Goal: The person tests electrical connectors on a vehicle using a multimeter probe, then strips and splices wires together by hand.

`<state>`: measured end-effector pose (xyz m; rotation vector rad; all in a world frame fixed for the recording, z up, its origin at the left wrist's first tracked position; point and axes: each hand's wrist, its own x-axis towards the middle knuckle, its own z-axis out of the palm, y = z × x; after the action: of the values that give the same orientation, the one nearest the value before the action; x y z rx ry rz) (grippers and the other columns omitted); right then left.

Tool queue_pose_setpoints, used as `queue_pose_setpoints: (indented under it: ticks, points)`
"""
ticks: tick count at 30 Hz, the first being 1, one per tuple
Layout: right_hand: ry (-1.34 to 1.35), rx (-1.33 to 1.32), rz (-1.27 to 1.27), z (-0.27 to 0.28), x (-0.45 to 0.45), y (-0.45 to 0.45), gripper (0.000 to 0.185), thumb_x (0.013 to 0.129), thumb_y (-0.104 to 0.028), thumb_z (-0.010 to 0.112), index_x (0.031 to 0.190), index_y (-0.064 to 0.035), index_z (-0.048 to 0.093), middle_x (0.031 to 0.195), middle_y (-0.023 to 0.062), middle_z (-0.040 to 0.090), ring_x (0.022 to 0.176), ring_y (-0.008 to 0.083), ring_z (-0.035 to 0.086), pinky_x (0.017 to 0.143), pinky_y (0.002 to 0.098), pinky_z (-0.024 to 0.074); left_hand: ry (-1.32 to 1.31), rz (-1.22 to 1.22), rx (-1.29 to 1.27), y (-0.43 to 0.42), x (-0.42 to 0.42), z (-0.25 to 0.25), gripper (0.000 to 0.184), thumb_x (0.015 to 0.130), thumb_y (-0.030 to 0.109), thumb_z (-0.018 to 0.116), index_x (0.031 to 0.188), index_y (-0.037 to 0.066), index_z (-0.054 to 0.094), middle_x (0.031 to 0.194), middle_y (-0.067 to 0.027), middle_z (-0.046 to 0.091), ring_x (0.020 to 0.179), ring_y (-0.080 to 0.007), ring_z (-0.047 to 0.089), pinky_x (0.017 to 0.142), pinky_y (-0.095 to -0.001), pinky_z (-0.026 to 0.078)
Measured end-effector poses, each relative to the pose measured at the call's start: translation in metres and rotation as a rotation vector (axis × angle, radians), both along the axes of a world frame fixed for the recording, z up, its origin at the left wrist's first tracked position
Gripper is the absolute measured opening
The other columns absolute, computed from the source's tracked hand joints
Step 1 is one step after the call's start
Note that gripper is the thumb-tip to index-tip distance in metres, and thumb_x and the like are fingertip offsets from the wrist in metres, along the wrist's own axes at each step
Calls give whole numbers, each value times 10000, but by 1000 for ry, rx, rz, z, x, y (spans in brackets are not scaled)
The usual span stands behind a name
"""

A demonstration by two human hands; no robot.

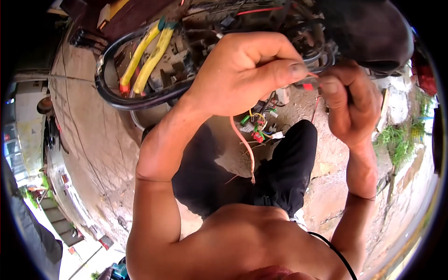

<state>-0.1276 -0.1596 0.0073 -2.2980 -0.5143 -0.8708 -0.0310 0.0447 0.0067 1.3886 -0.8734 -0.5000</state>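
My left hand (247,74) is closed in a pinch on a thin orange-red wire (312,74). From below its palm hangs a longer length of orange wire (243,140) with a frayed-looking lower end. My right hand (352,102) pinches the other end of the short stretch between the hands, thumb against curled fingers. Just under that stretch shows a small red piece (307,87); what it is I cannot make out. Beyond the hands is a machine with a bent black tube (112,99). Yellow-handled pliers (151,63) rest on it at the left.
Below my hands, a bundle of coloured wires with green, red and white connectors (258,135) hangs near my knees. A large black rounded part (373,35) stands at the upper right. Green plants (395,142) grow along the right side of the concrete ground (88,135).
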Motion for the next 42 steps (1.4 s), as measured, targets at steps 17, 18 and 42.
queue_pose_setpoints:
  ticks: [17,18,42]
  points:
    - [871,1045,244,-6,-10,3,420,1069,-349,538,792,-41,608,588,14,549,439,84,450,429,235,366,-63,6,32,4,-6,1,114,940,-49,648,1042,-22,692,837,-51,729,640,-23,582,540,-195,425]
    - [799,1020,200,-8,-12,5,414,1070,-346,538,804,-38,612,599,16,560,460,81,470,448,229,379,-41,33,11,3,-7,-1,116,933,-44,649,1037,-21,695,834,-46,725,609,-15,546,532,-188,410]
    - [138,278,91,-15,-2,-1,115,918,-85,705,833,-25,656,714,92,615,587,242,594,558,339,461,-17,-40,-82,4,0,-5,72,978,-4,626,1024,-22,678,805,8,680,651,6,517,556,-185,402]
